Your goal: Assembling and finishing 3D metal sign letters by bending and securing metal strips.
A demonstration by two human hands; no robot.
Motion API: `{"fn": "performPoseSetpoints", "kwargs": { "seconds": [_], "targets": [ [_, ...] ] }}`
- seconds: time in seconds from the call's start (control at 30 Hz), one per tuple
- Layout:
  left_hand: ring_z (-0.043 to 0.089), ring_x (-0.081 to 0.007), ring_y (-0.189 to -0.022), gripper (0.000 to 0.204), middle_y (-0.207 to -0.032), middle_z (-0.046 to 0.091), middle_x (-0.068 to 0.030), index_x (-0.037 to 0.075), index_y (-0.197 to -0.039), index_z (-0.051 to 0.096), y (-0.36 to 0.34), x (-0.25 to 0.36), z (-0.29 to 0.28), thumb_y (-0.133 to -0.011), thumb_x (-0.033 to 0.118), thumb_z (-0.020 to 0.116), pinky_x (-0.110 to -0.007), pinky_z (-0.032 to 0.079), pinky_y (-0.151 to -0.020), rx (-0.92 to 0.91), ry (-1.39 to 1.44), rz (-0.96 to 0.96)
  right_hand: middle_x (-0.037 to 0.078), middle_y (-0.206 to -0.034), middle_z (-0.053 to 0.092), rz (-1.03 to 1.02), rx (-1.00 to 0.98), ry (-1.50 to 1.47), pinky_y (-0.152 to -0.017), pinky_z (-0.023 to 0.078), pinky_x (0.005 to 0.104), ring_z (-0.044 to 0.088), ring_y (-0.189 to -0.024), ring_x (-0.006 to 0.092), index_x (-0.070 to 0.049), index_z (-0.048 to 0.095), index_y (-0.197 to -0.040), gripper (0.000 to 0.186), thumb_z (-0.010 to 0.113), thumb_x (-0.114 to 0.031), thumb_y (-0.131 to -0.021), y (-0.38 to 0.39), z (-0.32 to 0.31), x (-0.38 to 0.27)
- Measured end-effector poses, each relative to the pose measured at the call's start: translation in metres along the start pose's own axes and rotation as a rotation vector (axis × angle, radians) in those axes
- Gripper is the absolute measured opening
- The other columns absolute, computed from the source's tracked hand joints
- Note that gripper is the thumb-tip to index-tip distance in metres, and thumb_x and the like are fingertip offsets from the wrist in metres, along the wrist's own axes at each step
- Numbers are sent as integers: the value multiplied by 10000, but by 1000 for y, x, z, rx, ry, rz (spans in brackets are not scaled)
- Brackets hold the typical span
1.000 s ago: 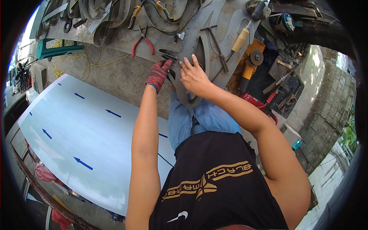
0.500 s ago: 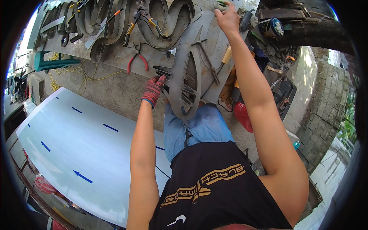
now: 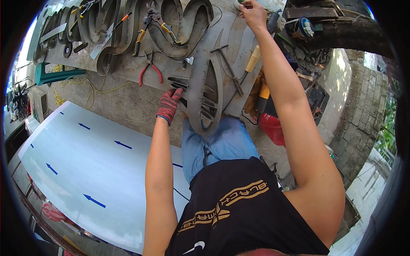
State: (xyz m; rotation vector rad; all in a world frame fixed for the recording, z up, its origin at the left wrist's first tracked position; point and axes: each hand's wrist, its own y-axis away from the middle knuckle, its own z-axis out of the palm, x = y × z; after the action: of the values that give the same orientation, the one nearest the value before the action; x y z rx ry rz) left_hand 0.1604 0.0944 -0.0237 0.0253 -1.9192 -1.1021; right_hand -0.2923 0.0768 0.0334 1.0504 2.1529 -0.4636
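My left hand [image 3: 169, 105], in a red and grey knitted glove, is closed at the left edge of a grey metal workpiece [image 3: 197, 85]. This piece has a curved outline, upright strip walls and pointed fins, and its near end overhangs the table edge by my blue shorts. My bare right hand [image 3: 253, 16] stretches to the far edge of the view. Its fingers are closed around a small round whitish-green thing [image 3: 238, 4], partly cut off by the frame, whose kind I cannot tell. A thin hammer [image 3: 228, 68] lies on the sheet metal right of the workpiece.
Red-handled pliers [image 3: 149, 70], yellow-and-black snips [image 3: 156, 25] and bent metal strips [image 3: 117, 38] lie on the metal-topped table. A wooden handle [image 3: 253, 59] sits near its right edge. Left of me stands a large pale panel [image 3: 102, 170] with blue arrows. A teal stool [image 3: 55, 73] stands farther off.
My right fingers have closed farther over the small round thing, which shows less now and sits slightly farther left and up. My left hand stays at the workpiece. The whole view has shifted slightly.
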Motion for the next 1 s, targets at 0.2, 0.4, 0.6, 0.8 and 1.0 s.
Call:
{"fn": "performPoseSetpoints", "kwargs": {
  "seconds": [0.2,0.4,0.6,0.8,1.0],
  "targets": [
    [629,-183,-935,510,-1066,737,-109,-39,-1223,699,0,10,5,-980,409,702,-333,499,-882,-2,-1,-13,190,-997,758,159,139,48,-844,557,437,728,-951,344,-3,726,-1103,356,698,-327,-957,-38,-4,37],
    [648,-208,-966,493,-1081,753,-140,-50,-1213,706,3,8,1,-978,384,704,-349,496,-919,11,3,-35,236,-993,742,52,213,92,-839,556,482,713,-961,418,-7,728,-1045,295,669,-281,-954,-46,-2,27],
    [652,-216,-986,499,-1099,752,-146,-51,-1214,706,1,13,7,-975,388,705,-356,498,-932,4,20,-24,263,-1016,736,193,195,164,-852,553,491,715,-978,432,18,735,-1042,367,663,-329,-948,-65,1,46],
    [617,-184,-917,508,-1059,734,-104,-40,-1208,704,-5,-2,5,-979,413,696,-336,495,-862,4,6,-8,299,-997,728,191,256,151,-849,548,499,715,-978,448,58,737,-988,426,635,-353,-945,-57,-16,39],
    [662,-210,-1014,519,-1101,753,-140,-24,-1230,714,6,12,1,-966,423,708,-358,502,-938,4,-18,-45,70,-584,596,164,100,-160,-549,476,404,599,-542,192,50,694,-779,300,689,-201,-942,21,-79,-49]
  ]
}}
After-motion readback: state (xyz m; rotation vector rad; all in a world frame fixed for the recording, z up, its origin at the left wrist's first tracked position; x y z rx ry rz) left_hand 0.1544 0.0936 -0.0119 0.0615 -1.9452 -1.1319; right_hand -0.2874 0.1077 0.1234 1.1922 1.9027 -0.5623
